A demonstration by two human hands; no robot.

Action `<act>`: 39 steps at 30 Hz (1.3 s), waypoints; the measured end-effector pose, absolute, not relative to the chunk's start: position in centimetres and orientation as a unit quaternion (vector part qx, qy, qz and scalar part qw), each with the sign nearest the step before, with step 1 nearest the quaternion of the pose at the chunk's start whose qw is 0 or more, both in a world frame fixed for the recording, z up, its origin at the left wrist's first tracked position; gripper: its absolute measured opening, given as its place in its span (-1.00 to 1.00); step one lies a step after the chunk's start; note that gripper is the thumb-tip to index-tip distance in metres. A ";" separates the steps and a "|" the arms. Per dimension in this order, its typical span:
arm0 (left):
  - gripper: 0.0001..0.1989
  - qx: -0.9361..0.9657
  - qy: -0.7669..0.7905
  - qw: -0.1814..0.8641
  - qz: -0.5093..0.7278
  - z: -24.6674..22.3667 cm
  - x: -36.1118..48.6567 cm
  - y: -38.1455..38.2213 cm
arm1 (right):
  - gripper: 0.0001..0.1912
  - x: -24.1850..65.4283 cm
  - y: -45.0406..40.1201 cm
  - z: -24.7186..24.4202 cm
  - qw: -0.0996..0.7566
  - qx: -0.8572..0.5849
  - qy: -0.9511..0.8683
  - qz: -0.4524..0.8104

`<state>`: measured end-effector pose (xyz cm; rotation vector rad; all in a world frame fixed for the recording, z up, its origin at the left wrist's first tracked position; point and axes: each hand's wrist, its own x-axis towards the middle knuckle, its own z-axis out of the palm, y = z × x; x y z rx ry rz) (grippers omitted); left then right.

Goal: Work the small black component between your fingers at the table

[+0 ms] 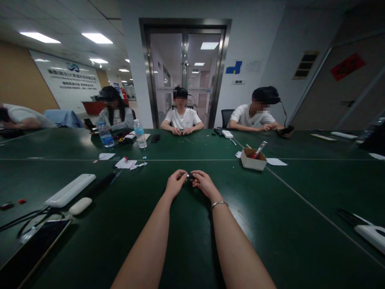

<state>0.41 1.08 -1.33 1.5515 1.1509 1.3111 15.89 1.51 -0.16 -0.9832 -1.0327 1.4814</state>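
Both my forearms reach forward over the green table (192,224), and my hands meet near its middle. A small black piece with a silvery end (189,176), looking like a USB stick, sits between my fingertips. My right hand (203,182) is closed on its dark part, thumb and fingers pinching. My left hand (177,182) is closed at the silvery end, its fingertips pressed together there. The fingers cover much of the piece, so its full shape is hidden. A metal bangle (219,204) circles my right wrist.
On the left lie a phone (39,249), a white power bank (70,190), a white case (80,206) and cables. Ahead stand a small box (253,159), paper scraps (125,163) and two water bottles (139,134). Several people sit around the table's far side.
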 end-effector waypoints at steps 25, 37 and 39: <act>-0.69 0.607 0.501 0.379 0.487 -1.2 0.1 1.1 | -0.89 16.0 1.5 -0.1 0.519 -0.401 -0.421 0.627; -0.69 0.600 0.456 0.418 0.507 -1.5 -0.1 1.5 | -0.89 16.0 1.5 -0.1 0.521 -0.400 -0.415 0.630; -0.69 0.601 0.459 0.416 0.504 -1.4 -0.1 1.4 | -0.90 16.0 1.5 -0.1 0.521 -0.398 -0.417 0.630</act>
